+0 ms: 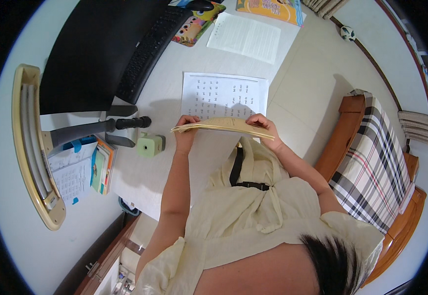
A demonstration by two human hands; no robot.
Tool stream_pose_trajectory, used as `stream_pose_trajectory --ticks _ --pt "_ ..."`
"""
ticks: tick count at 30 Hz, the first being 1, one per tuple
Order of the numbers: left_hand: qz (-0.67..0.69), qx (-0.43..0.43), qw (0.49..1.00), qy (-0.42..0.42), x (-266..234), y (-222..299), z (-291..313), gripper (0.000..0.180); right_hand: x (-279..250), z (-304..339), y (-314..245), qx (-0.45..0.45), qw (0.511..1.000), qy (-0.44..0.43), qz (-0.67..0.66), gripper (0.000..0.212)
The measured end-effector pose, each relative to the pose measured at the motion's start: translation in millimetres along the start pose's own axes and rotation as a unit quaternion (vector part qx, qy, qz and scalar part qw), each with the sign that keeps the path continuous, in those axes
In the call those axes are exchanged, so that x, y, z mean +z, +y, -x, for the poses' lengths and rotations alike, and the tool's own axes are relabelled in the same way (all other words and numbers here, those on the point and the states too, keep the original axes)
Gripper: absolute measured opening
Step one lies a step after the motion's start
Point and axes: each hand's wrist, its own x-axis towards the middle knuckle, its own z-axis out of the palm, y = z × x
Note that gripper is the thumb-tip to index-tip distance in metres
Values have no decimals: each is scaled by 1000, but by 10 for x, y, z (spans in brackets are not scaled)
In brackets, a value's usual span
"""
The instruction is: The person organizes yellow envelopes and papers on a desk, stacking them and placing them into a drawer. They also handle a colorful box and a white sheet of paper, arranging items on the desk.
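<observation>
A thin tan booklet (224, 123) is held up over the desk, seen almost edge-on, so its open face is mostly hidden. My left hand (186, 132) grips its left end, fingers over the upper edge. At the other end my right hand (265, 129) pinches the booklet between thumb and fingers. Just beyond it lies a white printed sheet (224, 93) with columns of characters, its near edge partly covered by the booklet. Left of my left hand stands a small light-green pencil sharpener (149, 146).
On the desk's left are a black keyboard (147, 54), a dark monitor (83, 54) and a desk lamp (46, 191). A patterned mouse pad (189, 30), another paper (246, 37) and a colourful book (273, 10) lie farther off. A wooden sofa with plaid cloth (371, 162) stands right.
</observation>
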Motion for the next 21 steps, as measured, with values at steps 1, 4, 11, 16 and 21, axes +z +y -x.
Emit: stream_pose_trajectory --ticks 1,4,11,16,21 --pt "-33 -3 999 23 9 0 -1 20 16 -6 -21 8 1000 2 19 17" --pt "-67 -3 992 108 108 27 -52 25 77 -28 -126 47 997 32 43 19" --pt "-299 -116 930 177 -53 -46 -312 26 215 -283 -159 119 970 149 151 28" --pt "-332 -93 917 202 15 -38 -311 31 68 -424 379 148 950 203 187 33" --pt "-477 -21 859 184 69 -18 -239 37 100 -364 359 152 947 215 187 34"
